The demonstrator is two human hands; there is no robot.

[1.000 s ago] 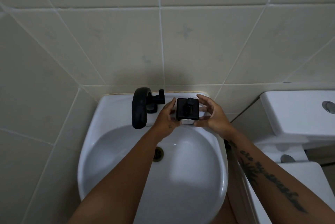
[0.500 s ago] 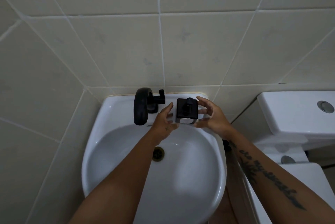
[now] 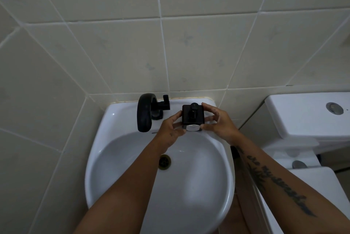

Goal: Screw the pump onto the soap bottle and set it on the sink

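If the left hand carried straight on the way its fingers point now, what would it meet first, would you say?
Most likely the soap bottle: the left hand points up and to the right at the bottle's left side, already at or almost on it. Whether they touch is hard to tell from above.

A small home bathroom.

A white ceramic sink (image 3: 106, 120) with a black faucet (image 3: 144, 113) sits in a corner of pale tiled walls (image 3: 113, 48); just right of it stands a white toilet (image 3: 303, 186) with its cistern (image 3: 306, 116) and flush button (image 3: 334, 108).
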